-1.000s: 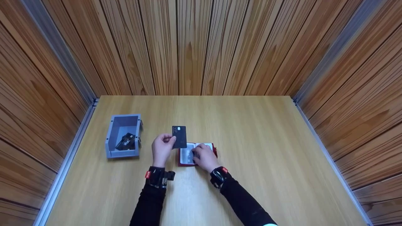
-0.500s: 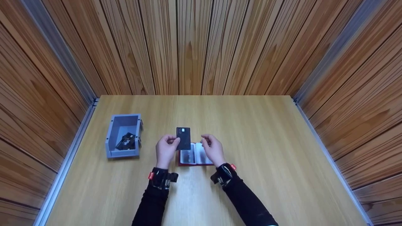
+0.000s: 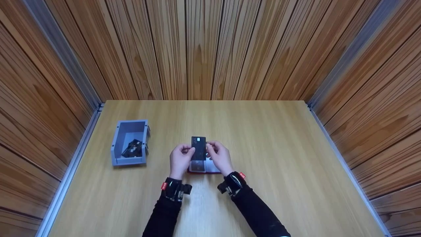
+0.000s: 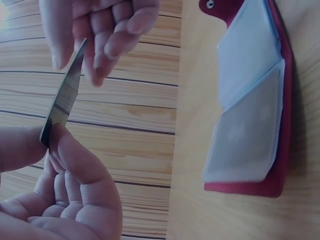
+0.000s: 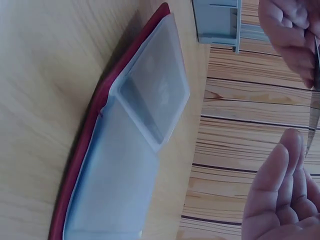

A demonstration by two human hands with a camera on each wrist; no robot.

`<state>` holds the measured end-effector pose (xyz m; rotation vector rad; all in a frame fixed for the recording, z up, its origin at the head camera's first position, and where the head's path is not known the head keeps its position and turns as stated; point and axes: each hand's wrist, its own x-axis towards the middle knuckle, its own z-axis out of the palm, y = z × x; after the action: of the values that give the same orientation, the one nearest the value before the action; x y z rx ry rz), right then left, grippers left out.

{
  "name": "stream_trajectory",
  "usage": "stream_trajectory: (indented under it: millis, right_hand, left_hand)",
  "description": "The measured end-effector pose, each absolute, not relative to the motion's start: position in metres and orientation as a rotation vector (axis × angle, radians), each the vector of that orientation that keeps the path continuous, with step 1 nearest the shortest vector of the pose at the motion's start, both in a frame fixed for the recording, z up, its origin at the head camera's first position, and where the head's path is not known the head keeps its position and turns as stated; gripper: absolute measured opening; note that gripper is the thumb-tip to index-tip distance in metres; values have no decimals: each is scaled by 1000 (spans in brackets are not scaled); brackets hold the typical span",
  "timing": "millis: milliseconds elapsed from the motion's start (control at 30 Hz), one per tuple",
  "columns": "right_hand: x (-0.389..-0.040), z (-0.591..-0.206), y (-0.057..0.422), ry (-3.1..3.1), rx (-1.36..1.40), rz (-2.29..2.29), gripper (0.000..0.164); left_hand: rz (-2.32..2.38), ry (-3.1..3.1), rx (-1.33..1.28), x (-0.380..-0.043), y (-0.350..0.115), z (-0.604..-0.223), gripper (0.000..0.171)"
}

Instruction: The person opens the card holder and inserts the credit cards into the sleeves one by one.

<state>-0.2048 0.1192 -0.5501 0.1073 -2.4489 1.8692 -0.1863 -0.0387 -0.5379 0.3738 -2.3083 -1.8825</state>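
A black card (image 3: 198,148) with a chip stands raised in the head view, pinched at its left edge between the thumb and fingers of my left hand (image 3: 180,161). My right hand (image 3: 222,159) is at the card's opposite edge. In the left wrist view its thumb and fingers are spread on either side of that edge. Below both hands lies a small red card holder (image 4: 280,187), opened flat, partly hidden by the hands and card in the head view. Its clear plastic sleeves (image 5: 112,180) face up, and a red snap flap (image 4: 215,7) shows at one end.
At the left of the wooden table (image 3: 263,138) stands a grey plastic bin (image 3: 123,131). Several black cards (image 3: 133,148) lie in it. Wood-panelled walls (image 3: 200,49) enclose the table at the back and sides.
My right hand has left the holder's sleeves and come up to the card's right edge. The left hand has carried the card rightward and slightly nearer, over the holder.
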Motion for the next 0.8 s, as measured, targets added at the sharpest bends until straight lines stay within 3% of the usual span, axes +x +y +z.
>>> stream_trajectory:
  millis: [800]
  right_hand:
    - [-205,-553,121,-2446,120,1749,21]
  left_hand:
    - [-1820,-2304,298,-188,-34,-546,17]
